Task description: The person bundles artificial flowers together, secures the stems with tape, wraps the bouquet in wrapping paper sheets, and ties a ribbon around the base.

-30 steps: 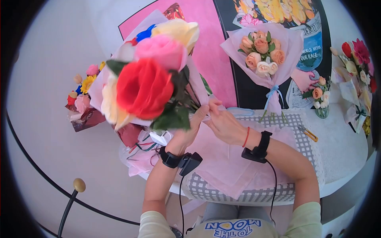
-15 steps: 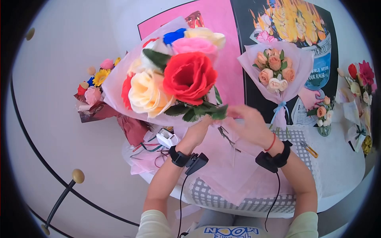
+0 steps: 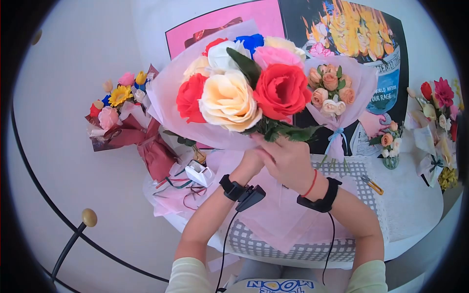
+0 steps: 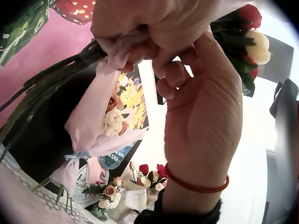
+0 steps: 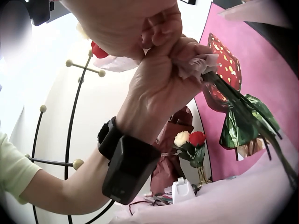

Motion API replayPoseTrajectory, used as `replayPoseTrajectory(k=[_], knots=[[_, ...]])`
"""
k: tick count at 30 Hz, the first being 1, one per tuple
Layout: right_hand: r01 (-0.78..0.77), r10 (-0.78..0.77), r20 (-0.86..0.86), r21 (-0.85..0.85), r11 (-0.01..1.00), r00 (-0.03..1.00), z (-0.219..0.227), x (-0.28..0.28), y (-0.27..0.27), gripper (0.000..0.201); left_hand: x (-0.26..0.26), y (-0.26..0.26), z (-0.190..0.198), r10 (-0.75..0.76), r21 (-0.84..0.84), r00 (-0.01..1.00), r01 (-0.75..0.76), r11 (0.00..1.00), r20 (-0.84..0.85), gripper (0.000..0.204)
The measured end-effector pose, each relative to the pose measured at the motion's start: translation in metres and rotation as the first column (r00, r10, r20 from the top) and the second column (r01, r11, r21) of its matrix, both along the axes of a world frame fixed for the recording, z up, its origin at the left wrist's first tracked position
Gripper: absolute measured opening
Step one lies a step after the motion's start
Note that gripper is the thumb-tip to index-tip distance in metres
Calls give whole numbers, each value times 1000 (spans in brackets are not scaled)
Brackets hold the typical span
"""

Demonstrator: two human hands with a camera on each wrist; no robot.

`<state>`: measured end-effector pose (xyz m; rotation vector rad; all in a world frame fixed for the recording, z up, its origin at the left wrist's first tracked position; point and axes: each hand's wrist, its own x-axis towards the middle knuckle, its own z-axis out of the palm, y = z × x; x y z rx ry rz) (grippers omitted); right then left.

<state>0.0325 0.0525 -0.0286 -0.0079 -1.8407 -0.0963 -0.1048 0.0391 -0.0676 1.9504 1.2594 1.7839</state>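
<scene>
My left hand (image 3: 250, 165) grips the neck of a large bouquet (image 3: 229, 105) of red, cream, pink, white and blue roses in pale pink wrapping paper. In the right wrist view, gathered paper (image 5: 198, 66) bunches in its fist, and dark green stems (image 5: 247, 114) stick out below. My right hand (image 3: 293, 161) is pressed close against the left, its fingers curled around the wrapped neck just under the leaves. Part of its grasp is hidden behind the hands. The bouquet tilts, blooms up and to the left, held over the table.
Pink sheets (image 3: 273, 219) lie on a checked cloth (image 3: 254, 239). Right of them are orange-handled cutters (image 3: 373, 185). A peach rose bouquet (image 3: 337, 112) lies behind. A white tape dispenser (image 3: 199, 173) and a dark red wrapped bouquet (image 3: 146, 141) are at left.
The bouquet has swung right, its blooms turning more into view. My right hand came off the neck, blurred half a second ago, and is now back around it beside my left hand.
</scene>
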Motion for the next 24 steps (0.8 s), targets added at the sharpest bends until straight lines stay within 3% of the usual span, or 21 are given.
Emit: replayPoseTrajectory(k=[1, 5, 7, 8, 9, 11, 12, 13, 14, 15, 16, 17, 18, 19, 21, 23, 24], knots=[[105, -109, 71, 52, 993, 992, 0, 1, -2, 23, 0, 0, 2, 104, 86, 979, -90, 992, -175, 26], [160, -167, 82, 93, 983, 982, -7, 2, -2, 25, -9, 3, -7, 152, 96, 937, -128, 987, -313, 26], [118, -120, 19, 79, 990, 993, -13, -1, 5, 25, -9, 7, -14, 269, 231, 892, -193, 953, -363, 30], [116, -117, 17, 84, 990, 993, -17, -3, 8, 25, -13, 5, -9, 79, -69, 959, -101, 992, -272, 36], [117, -119, 7, 91, 989, 993, -19, -4, 11, 26, -12, 3, -7, 81, -63, 959, -102, 993, -273, 36], [122, -122, -6, 103, 987, 993, -24, -3, 14, 26, -7, -3, -6, 215, -151, 914, -280, 948, -345, 35], [101, -105, 50, 67, 993, 993, -27, -1, 14, 27, -11, 0, -14, 209, -26, 909, -233, 972, -361, 32], [84, -86, 105, 29, 996, 991, -28, -1, 16, 27, -13, 4, -17, 207, -21, 909, -231, 973, -363, 32], [87, -89, 102, 31, 996, 991, -30, -3, 21, 27, -14, 7, -17, 107, 39, 954, -100, 994, -282, 33], [-33, 33, 9, 51, 998, 999, -33, -5, 27, 16, -14, 9, -19, -6, 107, 978, 29, 994, -206, 34], [-147, 154, -82, 84, 985, 985, -33, -5, 31, 8, -17, 6, -22, 111, 73, 968, -97, 993, -225, 34], [-139, 146, -86, 87, 986, 986, -29, 0, 31, 8, -19, 4, -23, 103, 75, 968, -88, 993, -229, 34], [-285, 262, -180, -110, 952, 948, -24, 8, 28, 10, -23, 3, -22, 53, 78, 981, -39, 996, -189, 34], [-431, 349, -296, -286, 856, 889, -21, 14, 28, 11, -27, 2, -22, 0, 80, 989, 12, 997, -149, 33], [-436, 308, -363, -352, 828, 879, -3, 21, 33, 7, -36, 0, -23, -107, 81, 992, 112, 990, -67, 32], [-688, 460, -521, -444, 573, 719, 16, 26, 38, 12, -44, 0, -27, -212, 85, 977, 210, 974, 16, 31], [-658, 449, -488, -464, 593, 748, 28, 32, 50, 16, -46, -2, -32, -228, 53, 969, 224, 973, 90, 32]])
